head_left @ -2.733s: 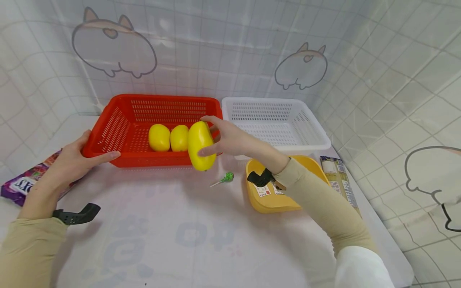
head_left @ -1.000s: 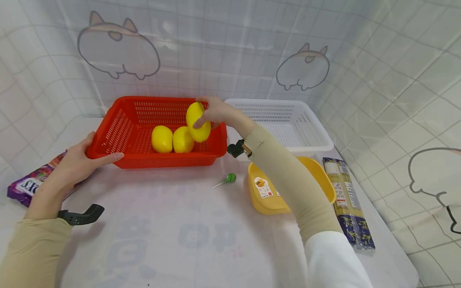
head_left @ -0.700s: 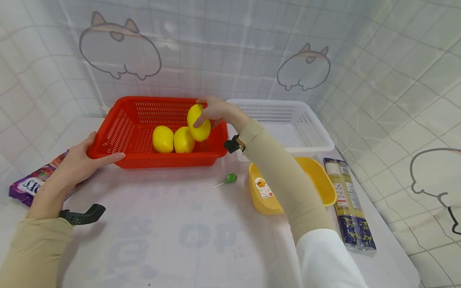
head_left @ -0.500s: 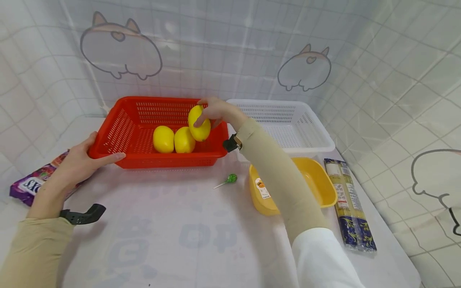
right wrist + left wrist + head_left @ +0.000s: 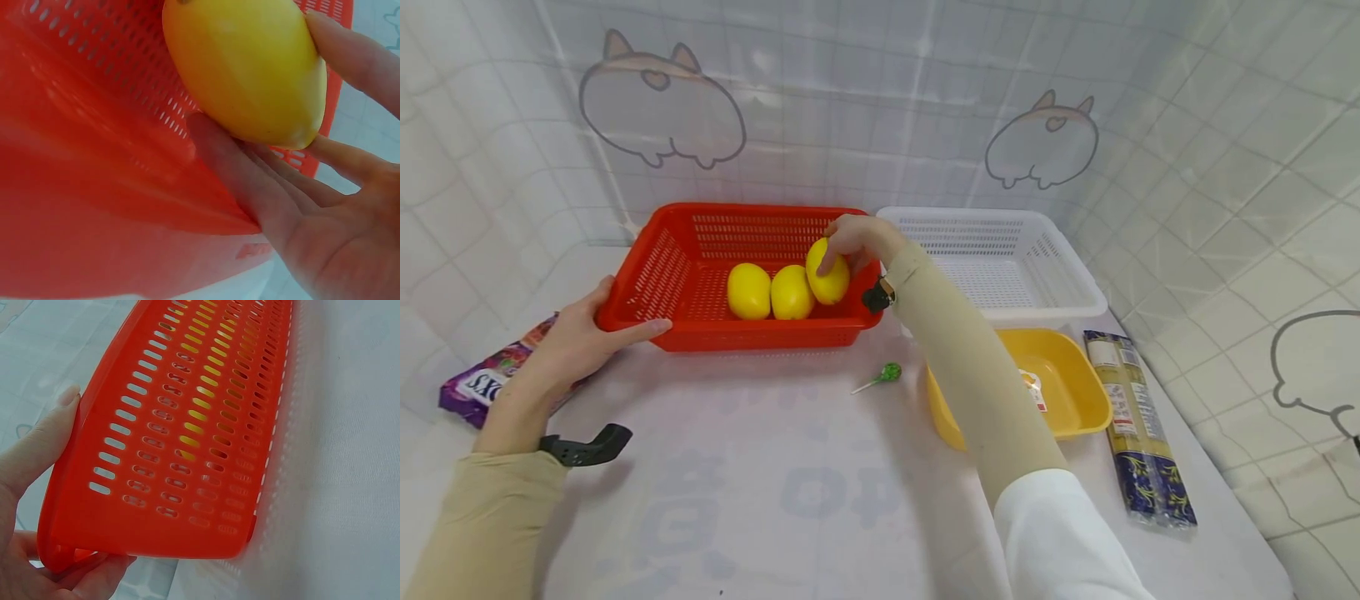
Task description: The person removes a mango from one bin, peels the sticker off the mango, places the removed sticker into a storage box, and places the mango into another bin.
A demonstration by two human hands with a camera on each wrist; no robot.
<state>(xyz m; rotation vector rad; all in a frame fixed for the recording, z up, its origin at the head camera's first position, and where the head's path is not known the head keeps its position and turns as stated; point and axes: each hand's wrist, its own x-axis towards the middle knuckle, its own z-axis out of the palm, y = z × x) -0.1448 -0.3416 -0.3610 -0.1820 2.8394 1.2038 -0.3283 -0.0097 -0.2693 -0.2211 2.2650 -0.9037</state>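
My left hand [image 5: 576, 337] grips the near left corner of the red basket [image 5: 760, 337], its thumb along the rim. In the left wrist view, other fingers curl under the lip of the basket's end. Inside the basket's right part, my right hand [image 5: 867, 237] holds a yellow mango [image 5: 828, 282] between thumb and fingers. The right wrist view shows fingers around the lower end of this mango [image 5: 250, 72]. Two more yellow mangoes lie to its left in a row, a middle mango [image 5: 792, 293] and a left mango [image 5: 749, 292].
A white basket [image 5: 992, 313] adjoins the red one on the right. In front of it sits a yellow tub [image 5: 1093, 417], partly behind my right forearm. A green lollipop [image 5: 890, 372], a long noodle-like packet [image 5: 1138, 429] and a purple bag [image 5: 475, 383] lie on the table.
My right hand has brought the mango from over the red basket's front rim down into its right part, beside the other two. The left hand keeps its grip on the corner.
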